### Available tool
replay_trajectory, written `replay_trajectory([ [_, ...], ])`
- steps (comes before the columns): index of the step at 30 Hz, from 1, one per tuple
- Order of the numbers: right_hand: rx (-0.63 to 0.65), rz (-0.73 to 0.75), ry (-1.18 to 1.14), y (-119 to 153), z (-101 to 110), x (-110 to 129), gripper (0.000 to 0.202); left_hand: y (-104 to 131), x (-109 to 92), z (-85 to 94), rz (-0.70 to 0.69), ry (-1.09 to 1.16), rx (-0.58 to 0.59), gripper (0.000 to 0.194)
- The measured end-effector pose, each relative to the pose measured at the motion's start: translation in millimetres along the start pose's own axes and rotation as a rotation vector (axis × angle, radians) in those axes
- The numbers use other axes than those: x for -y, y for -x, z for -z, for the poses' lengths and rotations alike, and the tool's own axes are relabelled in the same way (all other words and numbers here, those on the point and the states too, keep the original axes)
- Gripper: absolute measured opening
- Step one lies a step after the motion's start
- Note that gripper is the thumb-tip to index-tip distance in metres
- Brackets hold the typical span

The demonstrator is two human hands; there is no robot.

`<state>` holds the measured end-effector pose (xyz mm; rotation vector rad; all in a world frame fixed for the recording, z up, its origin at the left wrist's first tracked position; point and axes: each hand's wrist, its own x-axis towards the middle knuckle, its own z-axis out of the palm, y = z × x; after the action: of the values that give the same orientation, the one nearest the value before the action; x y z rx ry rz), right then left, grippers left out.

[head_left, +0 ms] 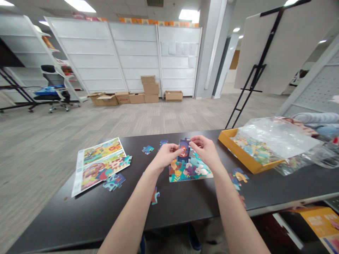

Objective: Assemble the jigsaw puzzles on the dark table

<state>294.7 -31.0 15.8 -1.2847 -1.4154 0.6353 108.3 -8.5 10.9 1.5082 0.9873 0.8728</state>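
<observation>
Blk table (79,215). Yellow box (239,153), R, part-covered by plastic bag (280,137). Picture sheet (99,157) laid L. Joined puzzle (189,173), ctr, part-blocked by L hand (167,155) & R hand (206,150). Dark-blue pc (184,157) pinched over puzzle's upper L: L edge by L fingers, upper R by R fingers. Loose pcs (114,182) strewn by sheet.

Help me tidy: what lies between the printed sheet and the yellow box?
Head view: loose pieces, a part-built puzzle, the left hand, the right hand and the piece they hold.
</observation>
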Motion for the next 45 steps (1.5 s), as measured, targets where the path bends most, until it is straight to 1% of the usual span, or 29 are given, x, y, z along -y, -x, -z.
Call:
replay_trajectory([
  [1,0.008,-0.012,-0.004,0.3,-1.0,-0.2,0.023,-0.1,-0.4,0.6,-0.007,0.0,-0.009,0.041],
  [3,0.068,-0.02,0.015,1.2,-2.4,-0.6,0.022,-0.2,-0.8,1.9,-0.028,0.003,-0.033,0.041],
  [5,0.147,-0.003,0.057,2.4,-3.1,-0.6,0.021,-0.6,-0.3,3.1,-0.045,0.009,-0.052,0.04],
  [7,0.19,0.023,0.096,3.4,-3.1,0.2,0.024,-1.4,1.2,3.8,-0.054,0.015,-0.065,0.04],
  [12,0.217,0.073,0.19,3.3,-3.2,2.3,0.025,-3.5,6.0,5.0,-0.053,0.039,-0.1,0.042],
  [18,0.195,0.139,0.276,2.4,-5.5,1.4,0.026,0.3,7.7,12.8,-0.011,0.058,-0.157,0.041],
  [23,0.217,0.119,0.246,3.7,-11.6,3.3,0.024,5.4,5.3,16.7,-0.033,-0.004,-0.156,0.028],
  [25,0.245,0.1,0.219,4.9,-13.9,4.8,0.023,8.6,3.6,24.0,-0.038,-0.045,-0.147,0.024],
  [26,0.262,0.089,0.2,5.4,-14.2,5.5,0.023,11.1,3.0,31.0,-0.034,-0.07,-0.141,0.024],
  [27,0.276,0.077,0.179,5.9,-13.9,6.0,0.022,14.2,2.8,40.3,-0.023,-0.1,-0.142,0.025],
  [29,0.283,0.055,0.149,6.1,-10.8,6.2,0.023,22.1,4.2,64.4,0.022,-0.154,-0.183,0.031],
  [30,0.272,0.048,0.146,5.9,-8.3,5.8,0.023,26.5,5.9,77.5,0.051,-0.186,-0.218,0.034],
  [32,0.241,0.037,0.148,4.9,-2.5,4.0,0.024,34.6,10.6,100.8,0.115,-0.245,-0.248,0.037],
  [34,0.219,0.031,0.147,3.9,2.4,1.6,0.024,40.2,15.8,114.5,0.174,-0.257,-0.236,0.04],
  [36,0.21,0.027,0.144,3.5,4.9,-0.2,0.024,42.0,19.9,117.0,0.213,-0.254,-0.209,0.038],
  [39,0.213,0.026,0.153,4.0,4.5,-0.6,0.024,39.1,22.4,109.3,0.249,-0.231,-0.174,0.031],
  [41,0.229,0.029,0.166,4.5,3.2,0.1,0.024,36.1,22.3,105.6,0.243,-0.22,-0.159,0.027],
  [43,0.241,0.034,0.173,4.7,2.2,0.5,0.024,33.8,22.5,106.9,0.218,-0.259,-0.166,0.028],
  [45,0.241,0.038,0.177,4.4,1.6,0.4,0.024,32.0,24.3,112.3,0.213,-0.352,-0.18,0.032],
])
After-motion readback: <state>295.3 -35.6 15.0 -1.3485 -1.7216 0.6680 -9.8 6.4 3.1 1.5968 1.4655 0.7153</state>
